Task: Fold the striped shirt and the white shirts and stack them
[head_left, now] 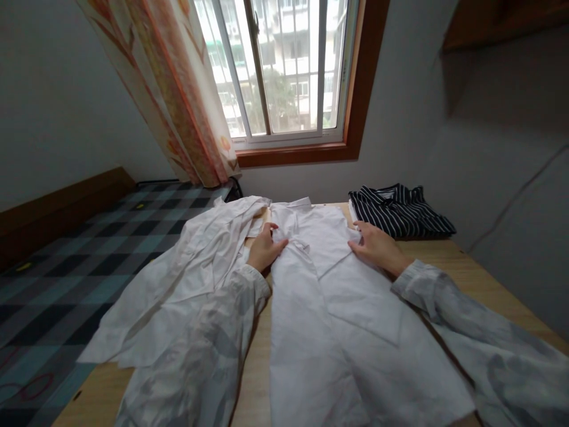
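Stretching past the bench's (466,267) left edge, the checked bed (89,255) comes first. A white shirt (338,308) lies flat mid-bench; a crumpled white garment (186,267) overhangs the left edge; a folded striped shirt (400,210) sits at the far right corner. The left hand (265,248) and right hand (377,245) press released, flat on the white shirt's shoulders.

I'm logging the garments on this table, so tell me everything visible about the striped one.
The striped shirt is dark navy or black with thin white stripes, looks like light woven cloth, and lies folded into a compact stack at the wooden table's far right corner, near the wall. Neither hand touches it; the right hand lies just in front.
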A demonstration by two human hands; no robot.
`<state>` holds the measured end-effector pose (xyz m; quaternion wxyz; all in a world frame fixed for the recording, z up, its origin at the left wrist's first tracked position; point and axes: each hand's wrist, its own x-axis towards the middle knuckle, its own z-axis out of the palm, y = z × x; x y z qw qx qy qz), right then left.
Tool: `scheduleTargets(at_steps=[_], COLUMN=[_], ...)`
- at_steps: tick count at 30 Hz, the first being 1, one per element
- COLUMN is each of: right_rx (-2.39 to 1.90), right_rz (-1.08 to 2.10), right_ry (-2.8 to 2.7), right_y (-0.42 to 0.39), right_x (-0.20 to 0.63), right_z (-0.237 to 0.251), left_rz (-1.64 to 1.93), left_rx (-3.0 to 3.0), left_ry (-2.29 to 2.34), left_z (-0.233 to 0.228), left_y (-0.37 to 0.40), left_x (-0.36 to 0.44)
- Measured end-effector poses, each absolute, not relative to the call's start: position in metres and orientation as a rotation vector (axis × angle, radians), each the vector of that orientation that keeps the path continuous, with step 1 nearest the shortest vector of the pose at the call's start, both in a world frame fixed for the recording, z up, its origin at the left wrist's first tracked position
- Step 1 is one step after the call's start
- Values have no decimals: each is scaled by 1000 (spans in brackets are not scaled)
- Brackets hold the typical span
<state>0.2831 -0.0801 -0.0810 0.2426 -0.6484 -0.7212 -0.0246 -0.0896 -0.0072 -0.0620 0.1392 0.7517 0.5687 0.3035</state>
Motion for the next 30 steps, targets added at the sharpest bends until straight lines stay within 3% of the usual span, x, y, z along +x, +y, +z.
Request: scheduleTargets(at_steps=[8, 16, 20, 25, 30], right_rx=[-1638, -1578, -1482, -1264, -1330], right_rz=[66, -54, -244, 14, 189], right_ry=[-1919, -1915, -1981, -2272, -2419], right_y=[-87, -94, -102, -113, -110], right_x=[260, 251, 244, 225, 223], right_z=[-82, -82, -66, -70, -91], left_rz=[1031, 398, 339, 346, 314], left_rx=[2189, 2572, 2667, 2657, 2650], left_ry=[1603, 1358, 1365, 1362, 1271], left_z=[-54, -25, -41, -61, -59], left_y=[14, -28, -53, -54, -43], left_x=[-114, -83, -61, -56, -65])
